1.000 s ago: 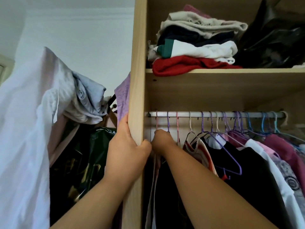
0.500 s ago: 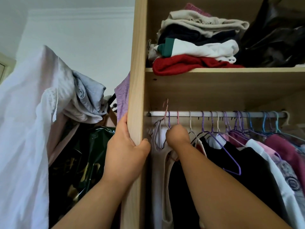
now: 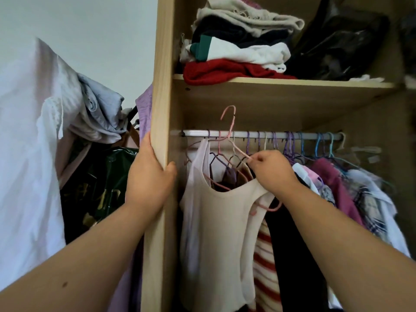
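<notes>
My left hand grips the front edge of the wardrobe's wooden side panel, thumb inside. My right hand pinches the wire of a pink hanger that carries a cream sleeveless top. The hanger's hook stands above the white rail, off it, and the top hangs tilted in front of the other clothes. One strap of the top still reaches up to the rail at the left.
Several hangers with dark, striped, purple and plaid garments fill the rail to the right. Folded clothes and a black bag lie on the shelf above. Outside the panel hang white cloth and a dark glossy bag.
My right hand has lifted the pink hanger off the rail and drawn it right and toward me, so the cream top now shows. My left hand has stayed on the panel.
</notes>
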The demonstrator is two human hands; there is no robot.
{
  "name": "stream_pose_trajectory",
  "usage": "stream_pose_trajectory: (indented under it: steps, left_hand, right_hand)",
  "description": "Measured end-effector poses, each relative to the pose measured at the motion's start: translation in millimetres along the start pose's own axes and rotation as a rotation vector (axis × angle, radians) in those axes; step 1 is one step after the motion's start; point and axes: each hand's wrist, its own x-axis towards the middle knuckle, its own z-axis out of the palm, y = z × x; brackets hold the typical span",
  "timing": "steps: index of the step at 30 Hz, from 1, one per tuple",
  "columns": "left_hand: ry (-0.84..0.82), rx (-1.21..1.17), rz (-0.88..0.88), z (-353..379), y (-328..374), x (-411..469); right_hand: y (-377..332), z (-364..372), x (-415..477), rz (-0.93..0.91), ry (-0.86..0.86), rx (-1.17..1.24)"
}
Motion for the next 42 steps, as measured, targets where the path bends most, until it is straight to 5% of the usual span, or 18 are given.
stream_pose_trajectory:
  steps: [5,8,17,24,30,36,42]
  left_hand:
    - [-0.047,0.245,0.192,10.3,19.8,-45.4]
    - [-0.282,0.172,0.358,31.4,35.2,-78.8]
    - [-0.753,-0.194,0.259,101.2,60.0,-161.0]
    - [-1.091,-0.636,0.286,144.3,51.8,-249.9]
    - [-1.409,-0.775,0.322,157.1,57.2,-311.6]
    - [-1.584,-0.906,0.516,116.3,87.4,-384.5]
    - [-1.761,-1.024,0.893,35.6,126.7,-471.5]
  right_hand:
    - [25.3,-57.7,-57.1,-0.018,0.032,0.009]
    - [43.8,-89.5,-94.2,-0.005,-0.016,0.015]
    - [78.9,-174.4,-233.4,0.14,-0.179,-0.147]
    - [61.9,-207.7,-338.0,0.442,-0.076,-0.318]
    - [28.9,-193.7,-431.5,0.811,0.127,-0.614]
    - [-45.3,-162.0,-556.0,1.17,0.312,-0.76]
    - [-145.4,-108.1,-687.1,1.528,0.511,-0.693]
